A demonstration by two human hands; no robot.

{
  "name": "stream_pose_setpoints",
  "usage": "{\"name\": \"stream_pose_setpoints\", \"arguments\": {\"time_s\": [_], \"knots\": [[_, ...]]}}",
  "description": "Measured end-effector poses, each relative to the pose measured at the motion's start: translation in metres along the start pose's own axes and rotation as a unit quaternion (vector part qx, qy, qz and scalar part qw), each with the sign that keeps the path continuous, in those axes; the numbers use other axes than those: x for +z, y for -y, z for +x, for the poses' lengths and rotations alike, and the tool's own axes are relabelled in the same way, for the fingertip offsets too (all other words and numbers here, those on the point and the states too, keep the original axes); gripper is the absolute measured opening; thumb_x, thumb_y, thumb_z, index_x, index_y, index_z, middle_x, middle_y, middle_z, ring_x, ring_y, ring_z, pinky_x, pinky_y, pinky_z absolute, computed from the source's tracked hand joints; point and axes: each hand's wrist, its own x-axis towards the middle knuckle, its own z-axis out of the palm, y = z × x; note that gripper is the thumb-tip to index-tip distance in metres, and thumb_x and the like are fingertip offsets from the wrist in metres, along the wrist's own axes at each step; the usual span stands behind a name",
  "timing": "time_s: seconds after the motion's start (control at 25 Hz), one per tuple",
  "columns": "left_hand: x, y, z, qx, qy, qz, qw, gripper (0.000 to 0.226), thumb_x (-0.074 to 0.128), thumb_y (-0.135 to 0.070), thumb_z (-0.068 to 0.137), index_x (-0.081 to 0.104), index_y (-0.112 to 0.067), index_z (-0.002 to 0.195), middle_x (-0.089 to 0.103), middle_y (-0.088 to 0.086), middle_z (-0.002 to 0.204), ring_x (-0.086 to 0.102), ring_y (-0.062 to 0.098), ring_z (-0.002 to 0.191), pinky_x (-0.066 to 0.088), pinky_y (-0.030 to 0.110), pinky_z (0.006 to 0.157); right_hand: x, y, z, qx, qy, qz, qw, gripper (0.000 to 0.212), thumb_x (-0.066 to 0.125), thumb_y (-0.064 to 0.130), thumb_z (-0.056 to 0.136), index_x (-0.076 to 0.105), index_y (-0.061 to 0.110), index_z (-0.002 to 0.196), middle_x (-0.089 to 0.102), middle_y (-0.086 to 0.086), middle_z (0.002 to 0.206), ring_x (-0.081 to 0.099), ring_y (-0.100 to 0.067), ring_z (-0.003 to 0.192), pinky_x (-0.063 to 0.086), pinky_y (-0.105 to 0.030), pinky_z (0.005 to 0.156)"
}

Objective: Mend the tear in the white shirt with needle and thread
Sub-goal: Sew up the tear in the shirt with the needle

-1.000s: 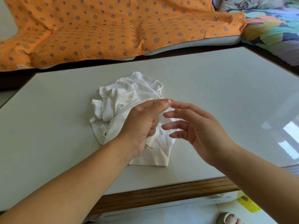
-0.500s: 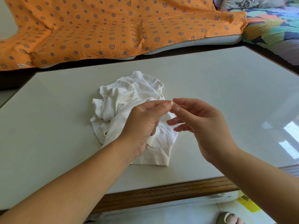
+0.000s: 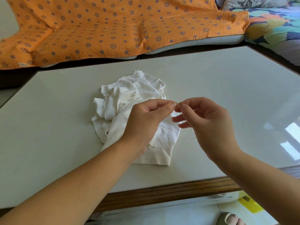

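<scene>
Shirt (image 3: 129,98) sits crumpled in a white heap mid-counter (image 3: 227,88), and both hands hover just over its near-right side, fingertips almost touching. Left hand (image 3: 146,122) has thumb and forefinger pinched on what's barely a glint of needle (image 3: 176,104), other fingers curled under. Right hand (image 3: 209,125) pinches the thread (image 3: 189,140) between thumb and forefinger, and the pale strand loops down beside the cloth's edge. Orange star-print blanket (image 3: 113,26) lies behind the counter, well apart from all that.
</scene>
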Motion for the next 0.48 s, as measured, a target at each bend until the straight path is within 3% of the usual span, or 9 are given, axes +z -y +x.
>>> {"name": "stream_pose_setpoints", "arguments": {"time_s": [0.36, 0.48], "knots": [[-0.0002, -0.0006, 0.0010, -0.044, 0.016, -0.022, 0.999, 0.010, 0.064, -0.018, 0.093, 0.074, -0.017, 0.096, 0.049, -0.022, 0.041, 0.049, -0.006, 0.042, 0.034, 0.006, 0.047, 0.0001, -0.0005, 0.0022, 0.007, -0.010, 0.003, 1.000, 0.010, 0.057, 0.006, 0.094, 0.066, 0.010, 0.090, 0.074, -0.001, 0.080, 0.074, -0.018, 0.071, 0.058, -0.027, 0.062], [-0.0013, 0.0012, 0.0030, -0.057, 0.007, -0.038, 0.998, 0.009, 0.066, -0.021, 0.091, 0.075, -0.021, 0.091, 0.045, -0.018, 0.041, 0.034, 0.004, 0.040, 0.028, 0.013, 0.045, 0.0002, -0.0004, 0.0021, 0.006, -0.012, 0.003, 1.000, 0.010, 0.057, 0.007, 0.094, 0.066, 0.010, 0.090, 0.074, -0.002, 0.081, 0.074, -0.018, 0.072, 0.058, -0.028, 0.063]]}}
